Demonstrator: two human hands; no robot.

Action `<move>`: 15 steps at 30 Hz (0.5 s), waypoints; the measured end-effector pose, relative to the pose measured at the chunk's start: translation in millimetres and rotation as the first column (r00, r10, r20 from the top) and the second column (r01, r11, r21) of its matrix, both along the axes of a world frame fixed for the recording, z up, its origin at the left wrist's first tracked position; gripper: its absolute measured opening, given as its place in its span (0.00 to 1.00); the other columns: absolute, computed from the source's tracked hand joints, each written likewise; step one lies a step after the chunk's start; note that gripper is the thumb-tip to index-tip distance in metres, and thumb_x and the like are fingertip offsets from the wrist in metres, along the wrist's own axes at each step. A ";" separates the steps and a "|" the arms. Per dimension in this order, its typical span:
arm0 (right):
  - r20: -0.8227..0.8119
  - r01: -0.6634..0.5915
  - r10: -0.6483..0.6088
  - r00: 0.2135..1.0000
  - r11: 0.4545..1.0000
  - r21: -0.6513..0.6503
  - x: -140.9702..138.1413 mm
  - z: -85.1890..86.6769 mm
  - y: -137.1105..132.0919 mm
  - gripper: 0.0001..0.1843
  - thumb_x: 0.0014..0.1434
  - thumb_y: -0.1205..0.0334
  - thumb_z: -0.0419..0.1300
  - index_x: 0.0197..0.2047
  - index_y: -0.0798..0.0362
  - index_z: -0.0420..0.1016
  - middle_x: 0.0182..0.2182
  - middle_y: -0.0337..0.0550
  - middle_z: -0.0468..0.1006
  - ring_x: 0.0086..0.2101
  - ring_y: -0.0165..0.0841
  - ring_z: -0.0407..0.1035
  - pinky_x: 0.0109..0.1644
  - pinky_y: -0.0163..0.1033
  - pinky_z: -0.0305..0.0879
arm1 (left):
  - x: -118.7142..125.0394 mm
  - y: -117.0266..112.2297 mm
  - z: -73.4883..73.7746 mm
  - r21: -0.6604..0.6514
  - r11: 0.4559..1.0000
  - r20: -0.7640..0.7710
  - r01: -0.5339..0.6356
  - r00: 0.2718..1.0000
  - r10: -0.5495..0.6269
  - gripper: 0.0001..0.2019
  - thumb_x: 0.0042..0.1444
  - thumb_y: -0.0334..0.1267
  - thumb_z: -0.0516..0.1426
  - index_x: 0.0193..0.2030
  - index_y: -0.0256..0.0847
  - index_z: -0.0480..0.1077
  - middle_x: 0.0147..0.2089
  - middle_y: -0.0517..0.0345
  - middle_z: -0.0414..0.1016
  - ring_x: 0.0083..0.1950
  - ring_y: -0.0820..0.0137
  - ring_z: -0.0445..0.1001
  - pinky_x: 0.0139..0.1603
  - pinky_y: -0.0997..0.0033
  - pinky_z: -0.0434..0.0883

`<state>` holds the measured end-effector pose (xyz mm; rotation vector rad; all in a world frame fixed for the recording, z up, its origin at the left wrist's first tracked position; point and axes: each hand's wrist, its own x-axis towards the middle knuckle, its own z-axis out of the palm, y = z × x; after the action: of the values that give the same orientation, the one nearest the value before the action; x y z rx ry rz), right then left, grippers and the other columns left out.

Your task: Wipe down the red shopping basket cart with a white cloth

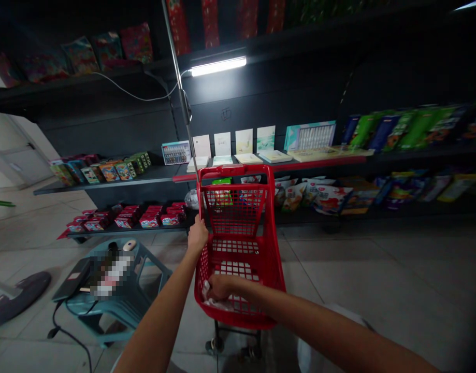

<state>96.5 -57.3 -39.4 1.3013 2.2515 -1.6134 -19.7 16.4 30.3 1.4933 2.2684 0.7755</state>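
Note:
A red plastic shopping cart [276, 248] with a grid basket stands upright in front of me. My left hand [198, 235] is closed on the left rim of its basket, near the far end. Down inside the near end, my right hand [221, 286] is closed on a crumpled white cloth [206, 293] and presses it against the near left corner. Part of the cloth is hidden under the hand; whether it is fabric or paper is unclear.
Behind the cart run dark shelves [156, 178] with boxes, books and snack bags. A blue-green stool [132, 280] with a laptop [72, 280] and mouse [129, 245] stands left. A thin metal pole [177, 72] rises beside the cart; a round stand base [24, 298] sits far left.

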 end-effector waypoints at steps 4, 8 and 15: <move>0.058 -0.075 0.083 0.995 0.990 -0.117 5.0 9.8 7.6 0.02 0.52 0.68 0.64 0.29 0.58 0.77 0.22 0.38 0.73 0.23 0.29 0.67 0.27 0.33 0.65 | 1.6 -0.6 -0.4 -0.010 1.000 -0.026 -0.017 1.000 0.017 0.24 0.72 0.45 0.40 0.70 0.45 0.59 0.56 0.39 0.79 0.55 0.53 0.80 0.57 0.55 0.71; -0.127 -0.042 0.017 0.992 0.980 -0.193 18.3 18.0 12.1 0.17 0.51 0.64 0.68 0.46 0.55 0.78 0.34 0.38 0.79 0.28 0.27 0.71 0.30 0.30 0.67 | 1.6 -0.8 0.0 -0.013 1.000 -0.037 -0.013 0.999 0.012 0.23 0.72 0.45 0.40 0.69 0.48 0.60 0.56 0.41 0.79 0.55 0.54 0.80 0.58 0.56 0.71; 0.133 -0.018 -0.019 0.991 0.963 0.268 9.7 -3.4 2.3 0.19 0.44 0.62 0.72 0.41 0.57 0.80 0.36 0.44 0.81 0.35 0.34 0.73 0.33 0.32 0.63 | 3.8 -5.0 3.0 -0.026 1.000 -0.056 -0.009 0.998 0.007 0.24 0.72 0.46 0.40 0.69 0.48 0.59 0.55 0.40 0.79 0.55 0.52 0.80 0.55 0.55 0.72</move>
<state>106.2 -55.0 -42.8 1.4205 2.4489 -1.2078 -15.9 11.4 33.3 1.5129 2.3174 0.7122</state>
